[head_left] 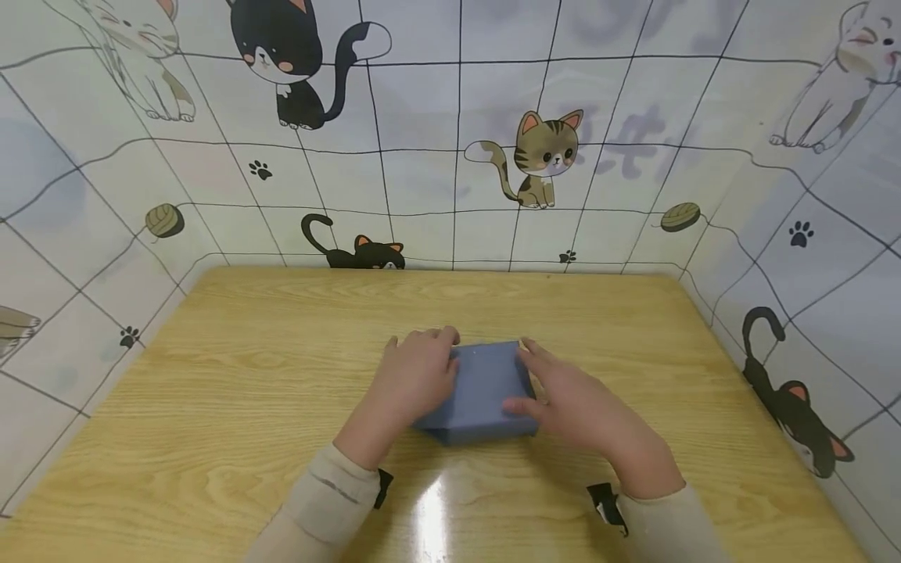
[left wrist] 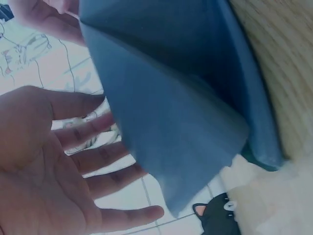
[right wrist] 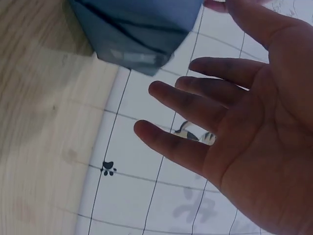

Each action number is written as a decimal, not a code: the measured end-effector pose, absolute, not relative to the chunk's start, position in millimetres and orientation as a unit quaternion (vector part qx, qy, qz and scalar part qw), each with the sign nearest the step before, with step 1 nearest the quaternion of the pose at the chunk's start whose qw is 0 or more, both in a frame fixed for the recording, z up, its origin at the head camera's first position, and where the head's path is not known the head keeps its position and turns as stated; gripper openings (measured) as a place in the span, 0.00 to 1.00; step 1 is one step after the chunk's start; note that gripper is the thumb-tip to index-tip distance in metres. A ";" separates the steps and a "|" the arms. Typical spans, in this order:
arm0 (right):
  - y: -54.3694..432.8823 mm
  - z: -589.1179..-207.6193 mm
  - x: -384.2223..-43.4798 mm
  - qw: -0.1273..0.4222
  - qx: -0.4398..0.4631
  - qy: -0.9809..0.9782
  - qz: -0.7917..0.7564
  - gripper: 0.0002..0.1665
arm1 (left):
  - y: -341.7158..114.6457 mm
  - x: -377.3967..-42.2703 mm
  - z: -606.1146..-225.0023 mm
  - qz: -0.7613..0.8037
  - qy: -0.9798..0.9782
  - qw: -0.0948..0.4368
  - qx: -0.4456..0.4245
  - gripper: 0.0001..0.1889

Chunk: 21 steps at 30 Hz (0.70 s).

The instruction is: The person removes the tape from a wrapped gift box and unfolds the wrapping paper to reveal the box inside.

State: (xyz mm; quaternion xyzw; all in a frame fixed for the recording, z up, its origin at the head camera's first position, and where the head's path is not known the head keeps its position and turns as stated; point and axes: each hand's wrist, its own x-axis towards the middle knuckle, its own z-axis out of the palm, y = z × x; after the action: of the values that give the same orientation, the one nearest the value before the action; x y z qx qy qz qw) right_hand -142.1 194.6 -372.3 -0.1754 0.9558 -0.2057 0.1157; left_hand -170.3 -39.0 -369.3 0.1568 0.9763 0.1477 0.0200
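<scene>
Cat-print walls (head_left: 422, 180) frame a wooden table (head_left: 281, 336) in the head view, the blue packet (head_left: 486, 399) between left hand (head_left: 418, 375) and right hand (head_left: 580, 403). Left wrist view shows spread fingers (left wrist: 100, 159) beside its triangular flap (left wrist: 166, 127); right wrist view, its creased end (right wrist: 137, 41) near equally spread fingers.

Head view: left hand (head_left: 417, 375) partly covers blue item (head_left: 490, 387). Both wrist views crop it at the top edge.
</scene>
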 end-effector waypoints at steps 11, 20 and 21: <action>196.4 -373.7 -140.2 0.136 -0.158 0.956 -0.207 0.49 | -35.9 -169.1 -371.4 0.132 0.967 0.057 0.212 0.30; 194.9 -380.4 -160.3 0.085 -0.117 0.975 -0.167 0.36 | -44.5 -170.9 -371.5 0.150 0.966 0.100 0.184 0.37; 193.0 -380.8 -161.3 0.071 -0.123 0.977 -0.162 0.34 | -44.4 -170.5 -372.1 0.165 0.963 0.115 0.181 0.38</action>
State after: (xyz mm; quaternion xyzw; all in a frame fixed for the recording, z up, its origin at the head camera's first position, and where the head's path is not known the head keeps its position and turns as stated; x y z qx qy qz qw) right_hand -161.3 193.0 -380.8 -0.1229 0.9766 -0.1616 0.0705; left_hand -170.5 -44.4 -372.1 0.1813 0.9627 0.1645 0.1150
